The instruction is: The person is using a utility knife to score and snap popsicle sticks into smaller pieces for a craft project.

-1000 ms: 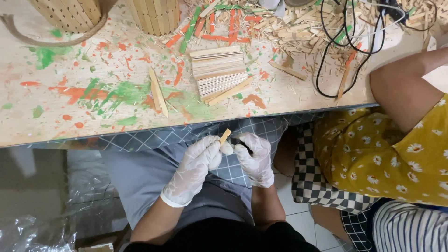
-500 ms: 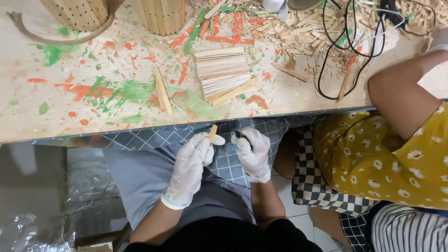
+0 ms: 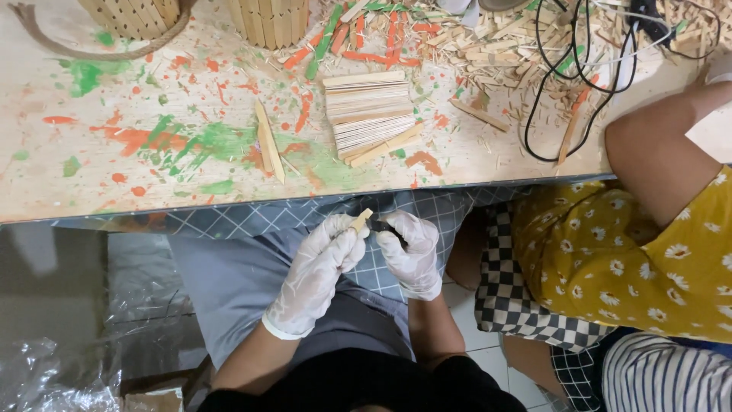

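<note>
Since the earlier frames the two gloved hands have been brought closer together again, and the small wooden stick has been tilted so that its pale tip points up and to the right.

The stick is held over the lap, just below the near edge of the desk. It is pinched between the curled fingers of the left hand, with only its upper end showing above the glove. The right hand is closed around a small dark tool, whose tip is set against the stick; what kind of tool it is cannot be told. The two hands are touching.

On the desk above, a stack of flat wooden sticks is laid in a neat pile, and a pair of loose sticks is seen to its left. The surface is smeared with green and orange paint. Farther back, a heap of wood scraps and a looped black cable are spread. At the right, another person's arm is rested on the desk edge, above a yellow flowered garment.
</note>
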